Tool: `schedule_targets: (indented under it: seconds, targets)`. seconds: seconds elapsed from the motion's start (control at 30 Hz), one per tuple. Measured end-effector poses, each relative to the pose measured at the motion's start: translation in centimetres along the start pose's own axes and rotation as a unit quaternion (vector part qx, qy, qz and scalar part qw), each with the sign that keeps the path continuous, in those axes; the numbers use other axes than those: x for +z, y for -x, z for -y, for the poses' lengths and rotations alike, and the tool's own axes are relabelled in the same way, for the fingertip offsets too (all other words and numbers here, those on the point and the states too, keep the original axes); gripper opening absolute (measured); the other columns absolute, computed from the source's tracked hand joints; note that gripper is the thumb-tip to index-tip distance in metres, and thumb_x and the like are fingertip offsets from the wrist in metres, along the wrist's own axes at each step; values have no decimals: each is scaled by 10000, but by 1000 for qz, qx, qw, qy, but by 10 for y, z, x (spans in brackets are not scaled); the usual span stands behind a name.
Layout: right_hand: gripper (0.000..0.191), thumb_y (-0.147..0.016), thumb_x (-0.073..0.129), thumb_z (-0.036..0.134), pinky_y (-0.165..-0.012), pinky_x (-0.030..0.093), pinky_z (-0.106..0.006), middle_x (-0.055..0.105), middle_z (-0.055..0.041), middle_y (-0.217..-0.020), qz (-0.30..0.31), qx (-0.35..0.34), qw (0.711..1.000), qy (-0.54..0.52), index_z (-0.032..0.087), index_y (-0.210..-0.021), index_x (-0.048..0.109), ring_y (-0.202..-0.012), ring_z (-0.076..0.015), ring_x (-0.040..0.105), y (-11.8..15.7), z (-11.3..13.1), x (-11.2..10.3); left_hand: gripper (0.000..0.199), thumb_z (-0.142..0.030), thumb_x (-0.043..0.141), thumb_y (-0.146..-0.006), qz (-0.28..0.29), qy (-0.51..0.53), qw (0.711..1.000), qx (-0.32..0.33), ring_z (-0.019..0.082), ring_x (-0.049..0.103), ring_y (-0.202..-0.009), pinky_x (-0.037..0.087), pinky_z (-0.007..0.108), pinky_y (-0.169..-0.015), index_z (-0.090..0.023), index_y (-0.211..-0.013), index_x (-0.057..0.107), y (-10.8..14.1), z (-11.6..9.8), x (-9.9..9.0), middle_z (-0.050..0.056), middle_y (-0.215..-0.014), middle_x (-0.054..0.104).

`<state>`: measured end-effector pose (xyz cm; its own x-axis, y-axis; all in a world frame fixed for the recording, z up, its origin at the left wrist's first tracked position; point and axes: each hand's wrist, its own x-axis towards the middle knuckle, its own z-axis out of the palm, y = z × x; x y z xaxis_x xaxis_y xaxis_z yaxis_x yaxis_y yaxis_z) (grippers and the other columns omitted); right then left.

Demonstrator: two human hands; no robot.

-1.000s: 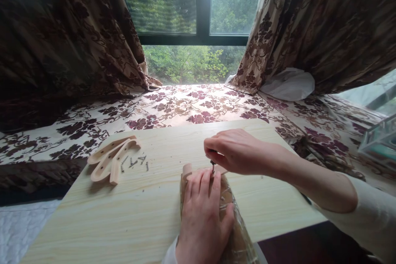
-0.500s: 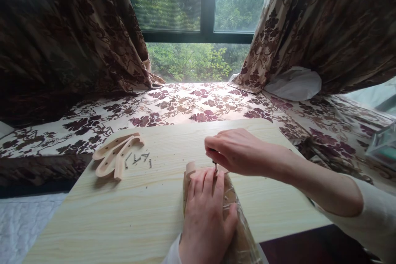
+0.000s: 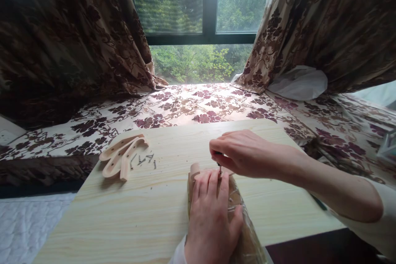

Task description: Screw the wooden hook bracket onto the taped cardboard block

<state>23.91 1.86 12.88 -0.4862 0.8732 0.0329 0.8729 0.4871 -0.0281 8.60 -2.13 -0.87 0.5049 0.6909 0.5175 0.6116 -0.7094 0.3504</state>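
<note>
Flat on a wooden hook (image 3: pixel 194 170) lies my left hand (image 3: pixel 212 210), its fingers stretched out and pressing it against a long block wrapped in clear film (image 3: pixel 247 231). My right hand (image 3: pixel 233 152) is closed around the dark handle of a screwdriver (image 3: pixel 220 168). The thin shaft points straight down at the hook, just beyond my left fingertips. Its tip is too small to make out, and most of the hook is hidden under my fingers.
Several curved wooden hooks (image 3: pixel 120 161) with drilled holes lie at the table's left, beside several loose screws (image 3: pixel 141 160). The pale wooden table (image 3: pixel 130 218) meets a floral-covered window ledge (image 3: pixel 185 103). A white bag (image 3: pixel 300 82) rests by the right curtain.
The view has shifted slightly, so everything sits a little further right. My right hand has turned slightly on the screwdriver; my left hand keeps its place on the hook.
</note>
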Motion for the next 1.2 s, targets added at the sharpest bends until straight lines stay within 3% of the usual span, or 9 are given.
schedule_targets:
  seconds: [0.23, 0.47, 0.73, 0.83, 1.0, 1.2]
  targets:
    - [224, -944, 397, 305, -495, 174, -275, 645, -42, -663, -9, 101, 994, 30, 172, -857, 555, -521, -126, 461, -4, -3, 8, 558, -413, 587, -808, -4, -5, 1000, 9, 287, 409, -1246, 302, 481, -1086, -164, -1300, 505, 0, 2, 1, 106, -1346, 501]
    - [155, -894, 471, 228, -521, 207, -258, 653, -43, -744, 14, 8, 1000, -3, 183, -791, 578, -634, -127, 507, 1, 1, -6, 551, -407, 590, -811, 0, -8, 1000, 5, 292, 398, -1258, 313, 497, -1081, -163, -1297, 502, -1, 1, 1, 114, -1336, 505]
    - [222, -943, 405, 298, -490, 160, -288, 637, -41, -653, 1, 97, 994, 40, 174, -818, 539, -518, -122, 467, -2, 0, 9, 558, -406, 588, -812, 11, -1, 1000, 9, 297, 404, -1253, 292, 507, -1088, -155, -1301, 496, -1, 2, -1, 120, -1338, 503]
    - [207, -927, 454, 323, -498, 184, -276, 663, -54, -704, 23, 83, 996, 31, 173, -848, 571, -572, -136, 528, -2, 0, 0, 559, -404, 588, -813, 5, -5, 1000, 9, 291, 397, -1259, 305, 487, -1085, -157, -1305, 493, -1, 2, -1, 115, -1345, 497]
    - [132, -877, 482, 211, -529, 231, -260, 677, -40, -759, 55, 15, 998, 1, 191, -809, 594, -656, -140, 554, 2, 3, -12, 550, -409, 601, -800, -1, -7, 1000, 9, 294, 409, -1244, 303, 487, -1084, -162, -1284, 517, -1, 2, 0, 112, -1329, 512]
    - [185, -915, 423, 271, -497, 188, -280, 680, -54, -728, 20, 60, 997, 32, 176, -872, 576, -573, -138, 529, -2, -1, 4, 542, -369, 598, -797, 11, 6, 1000, 3, 300, 406, -1250, 301, 504, -1083, -160, -1290, 511, -2, 1, -2, 115, -1337, 504]
